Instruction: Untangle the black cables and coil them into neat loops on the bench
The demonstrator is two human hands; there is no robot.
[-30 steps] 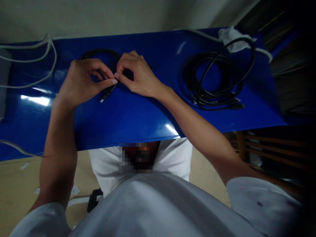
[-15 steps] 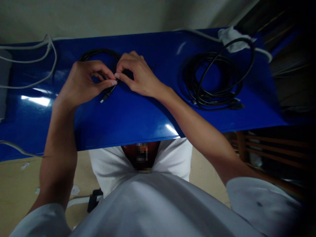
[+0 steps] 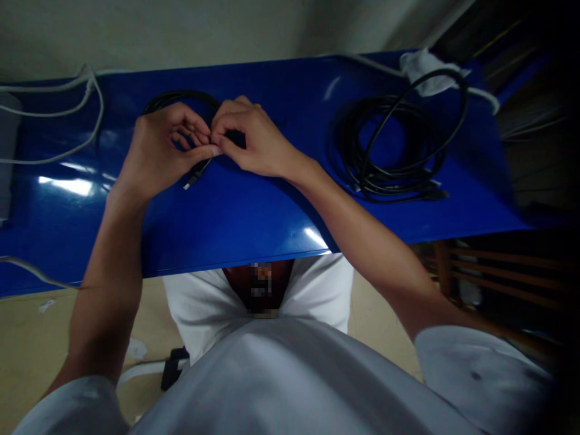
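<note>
A coiled black cable (image 3: 181,94) lies on the blue tabletop, left of the middle. Its near end, a plug with a light metal tip (image 3: 190,181), points toward me below my fingers. My left hand (image 3: 158,148) is closed in a pinch at the coil's right side, thumb and forefinger pressed together. From the right, my right hand (image 3: 247,133) pinches at the same spot, its fingertips touching those of the left. The cable runs in at the fingertips; whether something small is also between them is hidden.
To the right lies a bigger black cable coil (image 3: 348,151) with one loop raised. Behind it are a crumpled white wrapping (image 3: 426,69) and a white cord. White cables (image 3: 97,121) and a grey box (image 3: 6,157) are at the left. A wooden slatted chair (image 3: 507,257) stands lower right.
My left hand has shifted slightly to the right, and its thumb now reaches over to the right fingertips. My right hand, the plug and both coils look nearly unmoved.
</note>
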